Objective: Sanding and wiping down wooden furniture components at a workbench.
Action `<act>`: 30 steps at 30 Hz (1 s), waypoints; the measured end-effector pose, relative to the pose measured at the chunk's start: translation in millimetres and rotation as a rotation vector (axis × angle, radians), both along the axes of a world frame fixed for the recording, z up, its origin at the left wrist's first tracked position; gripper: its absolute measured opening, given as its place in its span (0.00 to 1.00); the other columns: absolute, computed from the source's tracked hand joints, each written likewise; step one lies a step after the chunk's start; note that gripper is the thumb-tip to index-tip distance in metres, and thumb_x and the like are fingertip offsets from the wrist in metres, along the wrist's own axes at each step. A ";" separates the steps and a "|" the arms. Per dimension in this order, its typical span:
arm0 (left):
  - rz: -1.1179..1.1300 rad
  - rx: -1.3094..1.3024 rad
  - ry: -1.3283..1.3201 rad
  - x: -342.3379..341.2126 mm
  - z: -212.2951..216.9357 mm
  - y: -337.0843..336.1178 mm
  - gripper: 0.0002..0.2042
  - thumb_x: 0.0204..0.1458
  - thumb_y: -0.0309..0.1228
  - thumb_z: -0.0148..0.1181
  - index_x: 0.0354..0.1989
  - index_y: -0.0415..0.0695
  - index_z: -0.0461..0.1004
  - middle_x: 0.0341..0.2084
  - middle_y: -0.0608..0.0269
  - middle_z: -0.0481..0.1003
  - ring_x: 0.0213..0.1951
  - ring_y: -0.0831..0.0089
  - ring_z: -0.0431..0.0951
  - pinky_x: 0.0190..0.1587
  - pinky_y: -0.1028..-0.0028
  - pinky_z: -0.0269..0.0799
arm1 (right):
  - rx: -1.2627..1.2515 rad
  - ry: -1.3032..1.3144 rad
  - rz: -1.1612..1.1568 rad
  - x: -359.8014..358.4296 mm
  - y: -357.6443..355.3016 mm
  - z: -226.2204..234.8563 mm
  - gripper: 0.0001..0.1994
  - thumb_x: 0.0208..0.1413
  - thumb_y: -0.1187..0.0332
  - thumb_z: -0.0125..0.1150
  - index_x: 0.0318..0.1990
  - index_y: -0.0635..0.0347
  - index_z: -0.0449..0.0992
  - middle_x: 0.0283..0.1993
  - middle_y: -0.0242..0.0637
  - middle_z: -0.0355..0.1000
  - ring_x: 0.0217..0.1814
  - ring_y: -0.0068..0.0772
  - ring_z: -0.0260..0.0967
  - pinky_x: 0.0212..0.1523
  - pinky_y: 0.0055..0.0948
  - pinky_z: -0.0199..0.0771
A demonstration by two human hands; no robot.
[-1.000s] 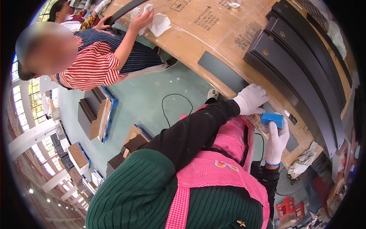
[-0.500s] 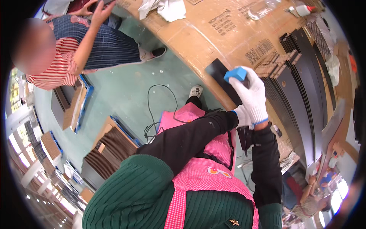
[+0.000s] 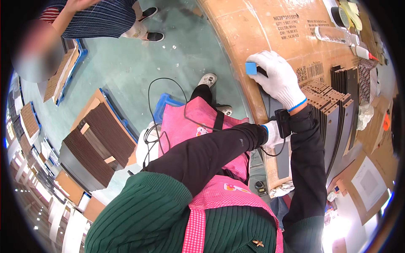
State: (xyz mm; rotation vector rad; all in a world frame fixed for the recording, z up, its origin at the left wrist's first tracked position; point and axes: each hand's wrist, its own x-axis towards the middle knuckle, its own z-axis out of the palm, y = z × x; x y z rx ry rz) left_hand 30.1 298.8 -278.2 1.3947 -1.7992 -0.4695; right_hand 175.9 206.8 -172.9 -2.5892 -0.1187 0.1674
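Note:
A small blue block sits between the thumb and fingers of my right hand, which wears a white knit glove with a blue cuff edge. That hand is over the cardboard-covered worktop, near its left edge. A long dark panel lies beneath my hands along this edge, largely covered by them. My left hand, gloved too, is at the panel under my right wrist. Its fingers are hidden behind the right wrist and a black strapped device.
Dark panels with drilled edges stand stacked right of my right hand. Beyond them lie a clear plastic bottle and a red-tipped glue bottle. A black cable loops at left. Stacked boards and another person are farther left.
The view has swung, so worktop and floor appear shifted. My right hand, still gripping the blue block, is now nearer the worktop's left edge, with the block turned differently.

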 end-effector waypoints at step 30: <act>-0.173 0.232 -0.217 3.7 16.7 -12.3 0.30 0.37 0.49 0.75 0.49 0.47 0.78 0.47 0.63 0.76 0.54 0.63 0.75 0.57 0.64 0.69 | 0.718 -0.253 -1.264 -167.0 38.9 111.0 0.18 0.57 0.78 0.61 0.57 0.68 0.74 0.53 0.42 0.77 0.53 0.31 0.76 0.59 0.33 0.75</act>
